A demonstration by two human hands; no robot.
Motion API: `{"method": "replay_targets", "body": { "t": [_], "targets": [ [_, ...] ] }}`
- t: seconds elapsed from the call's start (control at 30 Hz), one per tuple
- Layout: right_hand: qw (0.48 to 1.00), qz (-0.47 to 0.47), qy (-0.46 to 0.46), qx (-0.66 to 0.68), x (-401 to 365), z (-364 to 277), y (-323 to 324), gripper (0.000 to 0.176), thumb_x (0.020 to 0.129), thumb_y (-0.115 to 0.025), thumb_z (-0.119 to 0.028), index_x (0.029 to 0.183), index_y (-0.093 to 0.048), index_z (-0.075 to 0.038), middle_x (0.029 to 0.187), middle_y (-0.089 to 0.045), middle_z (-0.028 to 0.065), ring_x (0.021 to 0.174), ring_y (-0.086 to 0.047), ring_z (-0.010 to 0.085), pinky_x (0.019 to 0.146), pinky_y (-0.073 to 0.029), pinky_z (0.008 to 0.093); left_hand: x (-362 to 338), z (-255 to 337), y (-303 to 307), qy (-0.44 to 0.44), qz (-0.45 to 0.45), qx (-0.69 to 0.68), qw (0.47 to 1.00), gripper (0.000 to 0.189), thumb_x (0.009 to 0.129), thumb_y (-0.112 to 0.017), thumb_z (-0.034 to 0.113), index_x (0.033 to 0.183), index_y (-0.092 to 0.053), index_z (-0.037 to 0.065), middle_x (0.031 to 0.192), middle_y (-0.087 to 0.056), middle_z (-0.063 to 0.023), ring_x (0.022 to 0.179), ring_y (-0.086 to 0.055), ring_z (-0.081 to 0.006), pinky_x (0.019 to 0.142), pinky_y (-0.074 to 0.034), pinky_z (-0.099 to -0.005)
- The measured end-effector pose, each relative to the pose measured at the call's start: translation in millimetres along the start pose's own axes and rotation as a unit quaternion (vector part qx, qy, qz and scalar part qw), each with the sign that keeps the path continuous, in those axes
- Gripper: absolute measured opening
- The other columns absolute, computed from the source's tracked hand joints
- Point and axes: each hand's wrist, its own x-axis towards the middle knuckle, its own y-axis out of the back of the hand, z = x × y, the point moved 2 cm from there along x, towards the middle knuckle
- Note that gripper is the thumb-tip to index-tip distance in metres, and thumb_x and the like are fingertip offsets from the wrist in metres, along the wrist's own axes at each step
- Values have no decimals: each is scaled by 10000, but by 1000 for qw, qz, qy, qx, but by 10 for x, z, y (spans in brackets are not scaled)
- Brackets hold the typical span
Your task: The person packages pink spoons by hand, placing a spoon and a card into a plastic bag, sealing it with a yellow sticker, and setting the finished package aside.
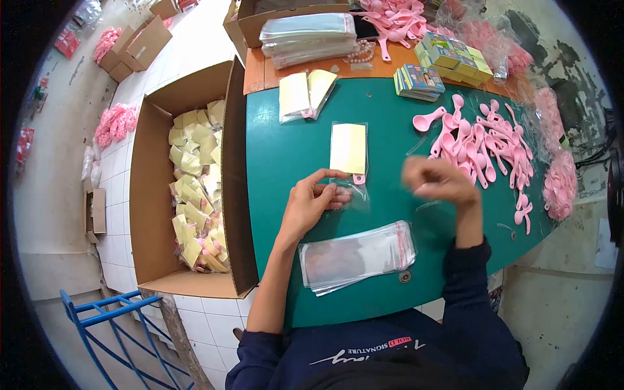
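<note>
A clear plastic bag (366, 153) lies on the green table with a pale yellow card (348, 148) inside. The handle end of a pink spoon (359, 179) pokes out below the card. My left hand (315, 201) pinches the open flap end of this bag, thumb and fingers close together. Off to the right, my right hand (442, 182) is raised over the table, blurred, its fingers curled in; I cannot tell what they hold. Nearest to it is a heap of loose pink spoons (478, 146). Flat clear bags (354, 257) are stacked in front of me.
Two filled bags (305, 94) lie at the back left. Card stacks (419, 81) stand at the back right, near a bundle of clear bags (309, 36). A tall cardboard box (239, 188) with many packed bags borders the table's left. A blue metal rack (110, 315) stands lower left.
</note>
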Motion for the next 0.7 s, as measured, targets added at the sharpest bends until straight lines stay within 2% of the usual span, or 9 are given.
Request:
{"method": "replay_targets", "body": {
  "t": [0.07,0.13,0.2,0.3,0.33,0.4,0.43,0.6,0.7],
  "targets": [
    [980,132,-149,-11,-340,-71,553,164,828,-615,-145,879,-549,-5,868,-557,30,803,-539,103,678,-434,244,7,-15,18,-5,3,17,1000,223,938,-451,64,1120,-560,-7,928,-655,-122,838,-642,-141,723,-540,-245],
    [899,363,-218,-111,-803,-3,1134,253,789,-562,17,1040,-537,40,1069,-570,141,977,-551,175,779,-463,281,2,-26,14,3,-9,12,1000,221,936,-457,70,1112,-565,-12,932,-657,-117,856,-636,-133,737,-534,-234],
    [838,421,-176,-299,-789,-37,1124,346,783,-554,22,1125,-504,13,1168,-515,140,1026,-534,207,822,-457,302,11,-30,28,10,-20,16,1000,221,934,-465,76,1108,-567,-15,945,-656,-108,859,-626,-116,746,-527,-221],
    [678,481,-98,-547,-815,-59,945,490,773,-544,31,1252,-453,-28,1316,-432,140,1098,-509,254,887,-448,335,23,-11,48,21,-28,4,999,224,934,-479,92,1110,-567,-14,970,-649,-92,830,-600,-82,747,-515,-204],
    [790,442,-80,-418,-624,32,708,533,760,-558,37,1268,-443,-74,1304,-419,103,1098,-495,239,877,-445,344,4,8,34,23,-23,-24,999,226,935,-484,101,1112,-567,-13,975,-645,-86,812,-589,-71,745,-512,-200],
    [900,280,-22,-334,-67,-65,-39,599,686,-669,-3,1230,-430,-73,1190,-425,94,1039,-495,205,798,-451,304,-12,41,11,17,-17,-71,997,233,939,-493,121,1118,-563,-11,974,-637,-76,796,-577,-62,740,-507,-195],
    [907,221,-37,-357,121,-40,-320,616,648,-711,-13,1191,-425,-63,1111,-429,117,990,-520,232,776,-466,331,-21,49,-5,9,-15,-90,996,239,940,-497,131,1123,-559,-9,968,-633,-71,799,-577,-64,735,-506,-194],
    [897,235,-6,-373,283,254,-651,328,696,-665,29,989,-530,-25,1009,-435,138,857,-559,301,756,-483,369,-70,122,35,-6,-35,-124,992,226,949,-480,119,1140,-540,14,917,-618,-68,853,-607,-98,735,-517,-222],
    [921,257,2,-291,257,295,-596,196,735,-644,62,897,-558,-6,1015,-435,114,816,-569,205,714,-489,296,-132,261,12,-13,2,-77,997,202,925,-498,53,1121,-536,17,905,-621,-73,853,-618,-113,739,-525,-249]
  ]
}}
